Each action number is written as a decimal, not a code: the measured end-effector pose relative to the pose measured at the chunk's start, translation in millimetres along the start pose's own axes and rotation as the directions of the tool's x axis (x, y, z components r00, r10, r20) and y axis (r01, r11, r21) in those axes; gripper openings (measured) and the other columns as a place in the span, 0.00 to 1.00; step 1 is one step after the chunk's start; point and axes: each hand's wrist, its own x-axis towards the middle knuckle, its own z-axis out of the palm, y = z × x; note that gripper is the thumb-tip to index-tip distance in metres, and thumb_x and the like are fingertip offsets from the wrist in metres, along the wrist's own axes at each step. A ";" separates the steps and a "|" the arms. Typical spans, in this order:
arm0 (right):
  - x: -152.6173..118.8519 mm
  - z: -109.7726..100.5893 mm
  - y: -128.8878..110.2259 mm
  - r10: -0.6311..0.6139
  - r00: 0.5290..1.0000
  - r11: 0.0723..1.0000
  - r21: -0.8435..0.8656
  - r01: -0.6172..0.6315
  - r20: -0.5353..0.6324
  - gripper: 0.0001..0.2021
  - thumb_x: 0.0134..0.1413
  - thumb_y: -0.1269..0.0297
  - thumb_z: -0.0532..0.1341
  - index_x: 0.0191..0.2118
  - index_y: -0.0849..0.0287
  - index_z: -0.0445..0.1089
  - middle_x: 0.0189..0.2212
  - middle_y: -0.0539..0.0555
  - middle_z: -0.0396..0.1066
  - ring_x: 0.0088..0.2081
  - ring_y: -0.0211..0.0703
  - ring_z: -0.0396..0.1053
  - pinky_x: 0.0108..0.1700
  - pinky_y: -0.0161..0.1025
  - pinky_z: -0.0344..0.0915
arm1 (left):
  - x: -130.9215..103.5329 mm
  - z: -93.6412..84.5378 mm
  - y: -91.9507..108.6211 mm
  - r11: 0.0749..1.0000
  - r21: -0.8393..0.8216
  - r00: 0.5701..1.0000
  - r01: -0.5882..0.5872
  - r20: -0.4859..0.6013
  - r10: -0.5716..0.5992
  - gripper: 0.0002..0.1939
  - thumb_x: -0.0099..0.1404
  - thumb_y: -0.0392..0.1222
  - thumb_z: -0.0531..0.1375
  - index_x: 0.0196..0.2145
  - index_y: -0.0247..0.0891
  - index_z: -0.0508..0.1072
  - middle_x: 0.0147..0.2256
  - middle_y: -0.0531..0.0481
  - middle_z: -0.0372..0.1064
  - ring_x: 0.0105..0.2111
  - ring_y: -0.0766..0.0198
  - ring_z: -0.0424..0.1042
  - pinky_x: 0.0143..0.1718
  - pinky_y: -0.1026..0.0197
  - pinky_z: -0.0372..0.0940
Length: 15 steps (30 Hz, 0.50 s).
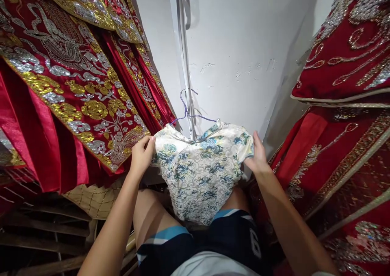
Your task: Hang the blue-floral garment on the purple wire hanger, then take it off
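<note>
A short-sleeved floral blouse, cream with blue and yellow flowers, hangs spread out in front of me. Inside its neckline sits a purple wire hanger, its hook sticking up beside a metal strip on the wall. My left hand pinches the blouse's left sleeve at the shoulder between thumb and fingers. At the other sleeve, my right hand is closed on the cuff, the fingers partly behind the cloth. The blouse's lower hem drops between my knees.
Red garments with gold and silver embroidery hang close on the left. More red beaded garments crowd the right side. Ahead are a white wall and a vertical metal strip. Wooden slats lie low at the left.
</note>
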 end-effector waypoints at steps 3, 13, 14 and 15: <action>7.0 -2.1 2.1 0.000 1.000 0.978 0.210 0.007 -0.030 0.24 0.63 0.43 0.54 0.50 0.55 0.74 0.41 0.59 0.77 0.50 0.57 0.75 0.48 0.52 0.73 | -5.4 2.5 -1.4 1.000 0.013 0.999 0.020 -0.026 -0.020 0.17 0.70 0.52 0.52 0.31 0.37 0.70 0.24 0.55 0.60 0.27 0.64 0.60 0.30 0.64 0.54; 50.2 23.0 -74.8 -0.121 0.983 0.948 0.278 0.156 -0.141 0.26 0.62 0.42 0.55 0.55 0.54 0.69 0.54 0.59 0.71 0.57 0.53 0.70 0.51 0.49 0.72 | 11.8 17.6 19.8 1.000 -0.013 1.000 -0.026 -0.010 0.025 0.20 0.70 0.56 0.52 0.30 0.38 0.67 0.26 0.54 0.62 0.28 0.64 0.60 0.31 0.63 0.54; 40.7 28.3 -87.3 -0.150 0.986 0.949 0.269 0.165 -0.076 0.26 0.64 0.42 0.53 0.56 0.54 0.68 0.53 0.58 0.72 0.56 0.53 0.70 0.51 0.49 0.72 | 11.7 19.8 17.3 1.000 -0.014 1.000 -0.012 -0.018 0.012 0.20 0.70 0.57 0.52 0.27 0.39 0.64 0.24 0.55 0.59 0.27 0.65 0.58 0.30 0.63 0.53; 27.9 33.7 -99.2 -0.172 0.985 0.947 0.276 0.164 0.006 0.26 0.64 0.42 0.52 0.57 0.53 0.69 0.52 0.58 0.72 0.55 0.51 0.71 0.51 0.48 0.72 | 10.8 22.0 14.0 1.000 -0.016 0.999 0.003 -0.037 -0.003 0.21 0.69 0.57 0.52 0.26 0.39 0.62 0.24 0.55 0.57 0.26 0.65 0.57 0.29 0.63 0.52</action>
